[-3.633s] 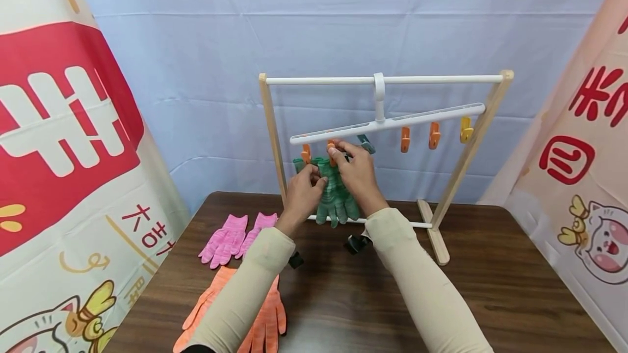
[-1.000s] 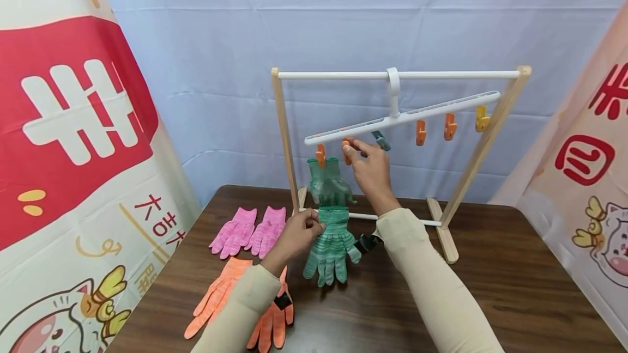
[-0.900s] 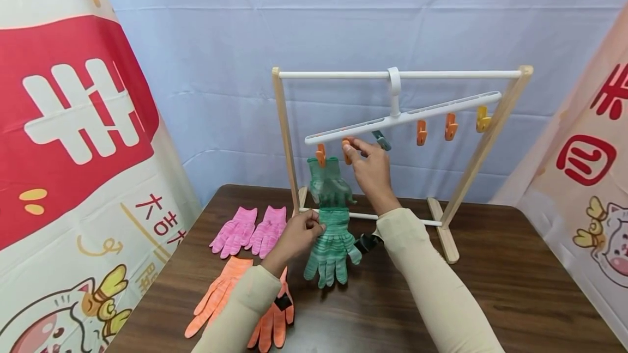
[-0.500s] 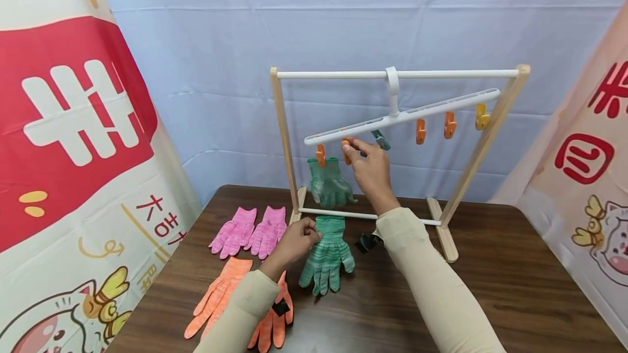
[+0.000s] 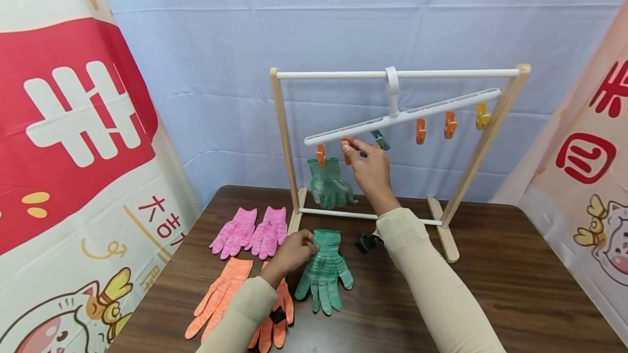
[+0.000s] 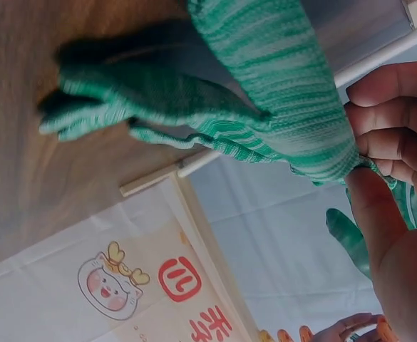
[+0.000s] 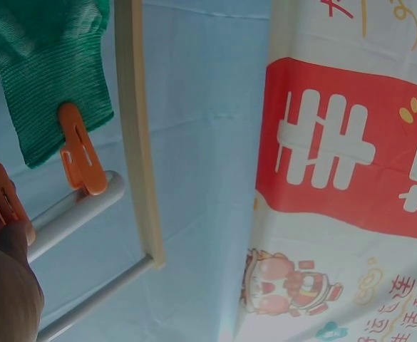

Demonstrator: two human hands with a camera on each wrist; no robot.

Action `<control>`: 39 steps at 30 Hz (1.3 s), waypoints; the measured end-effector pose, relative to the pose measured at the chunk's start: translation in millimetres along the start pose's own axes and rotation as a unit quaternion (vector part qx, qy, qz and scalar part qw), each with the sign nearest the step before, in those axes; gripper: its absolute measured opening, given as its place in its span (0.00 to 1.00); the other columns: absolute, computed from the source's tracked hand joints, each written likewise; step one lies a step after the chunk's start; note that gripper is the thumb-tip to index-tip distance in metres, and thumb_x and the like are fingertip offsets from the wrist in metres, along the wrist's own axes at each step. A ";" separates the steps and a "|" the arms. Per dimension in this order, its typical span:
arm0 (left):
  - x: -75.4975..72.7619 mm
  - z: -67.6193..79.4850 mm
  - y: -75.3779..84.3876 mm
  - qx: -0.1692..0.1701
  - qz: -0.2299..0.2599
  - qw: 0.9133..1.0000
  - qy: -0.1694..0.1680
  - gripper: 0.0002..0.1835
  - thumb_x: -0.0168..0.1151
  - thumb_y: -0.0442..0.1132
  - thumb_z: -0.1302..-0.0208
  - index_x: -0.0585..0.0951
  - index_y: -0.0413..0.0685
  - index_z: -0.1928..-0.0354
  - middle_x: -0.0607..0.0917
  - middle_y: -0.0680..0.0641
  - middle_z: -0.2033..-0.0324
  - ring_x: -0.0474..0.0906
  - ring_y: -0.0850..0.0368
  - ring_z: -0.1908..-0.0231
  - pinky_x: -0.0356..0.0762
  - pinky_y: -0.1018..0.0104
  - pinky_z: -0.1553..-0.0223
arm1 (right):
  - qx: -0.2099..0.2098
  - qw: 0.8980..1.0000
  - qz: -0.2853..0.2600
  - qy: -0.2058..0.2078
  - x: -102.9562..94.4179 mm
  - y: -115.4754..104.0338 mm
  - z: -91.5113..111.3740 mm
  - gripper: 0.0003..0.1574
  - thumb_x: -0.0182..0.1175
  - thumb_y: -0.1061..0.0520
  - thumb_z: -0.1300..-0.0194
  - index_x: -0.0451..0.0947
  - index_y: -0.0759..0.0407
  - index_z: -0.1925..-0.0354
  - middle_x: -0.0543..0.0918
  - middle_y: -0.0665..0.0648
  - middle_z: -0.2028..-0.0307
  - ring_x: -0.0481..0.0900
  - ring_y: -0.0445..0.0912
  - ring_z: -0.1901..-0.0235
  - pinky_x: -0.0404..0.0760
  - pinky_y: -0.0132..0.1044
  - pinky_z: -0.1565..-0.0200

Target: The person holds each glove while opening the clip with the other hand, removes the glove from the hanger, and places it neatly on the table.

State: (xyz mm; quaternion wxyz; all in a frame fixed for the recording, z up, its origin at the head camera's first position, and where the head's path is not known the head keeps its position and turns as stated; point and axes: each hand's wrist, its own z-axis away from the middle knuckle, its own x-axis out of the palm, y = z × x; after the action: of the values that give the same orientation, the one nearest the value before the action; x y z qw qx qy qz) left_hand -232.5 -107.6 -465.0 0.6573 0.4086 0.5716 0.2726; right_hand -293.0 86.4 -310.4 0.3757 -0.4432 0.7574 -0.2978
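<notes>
My left hand [image 5: 295,250] pinches a green striped knit glove [image 5: 326,274] by the side of its cuff, low over the table, fingers of the glove toward me. In the left wrist view the thumb presses the cuff of this glove [image 6: 286,92]. My right hand [image 5: 370,170] pinches an orange clip [image 5: 346,152], second from the left on the tilted white hanger [image 5: 373,124]. A second green glove [image 5: 330,184] hangs by its cuff from the leftmost orange clip [image 5: 320,155]; the right wrist view shows that clip [image 7: 81,149] gripping the cuff edge.
The hanger hooks over a wood-and-white rack [image 5: 456,74]. Its other clips are a dark teal one [image 5: 380,140], two orange and a yellow one [image 5: 482,117]. Pink gloves [image 5: 267,231] and orange gloves [image 5: 221,293] lie at the left of the brown table [image 5: 441,304].
My left hand has lowered the green glove from beside the second clip down toward the table, drawing it nearer to me. The right hand keeps its pinch on the clip.
</notes>
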 end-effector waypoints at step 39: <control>-15.0 1.6 -7.7 -0.028 -0.189 0.981 0.031 0.19 0.54 0.50 0.36 0.77 0.43 0.52 0.82 0.47 0.64 0.78 0.52 0.65 0.74 0.56 0.67 | 0.001 0.997 -0.060 -0.041 3.2 2.9 0.2 0.26 0.56 0.46 0.37 0.72 0.53 0.43 0.78 0.52 0.52 0.76 0.48 0.58 0.75 0.42 0.60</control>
State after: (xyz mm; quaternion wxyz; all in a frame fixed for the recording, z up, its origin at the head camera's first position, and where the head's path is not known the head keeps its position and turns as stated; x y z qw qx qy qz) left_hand -234.7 -124.3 -463.6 0.6903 0.2662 0.6504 0.1719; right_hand -295.2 84.8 -313.8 0.3881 -0.4998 0.7130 -0.3020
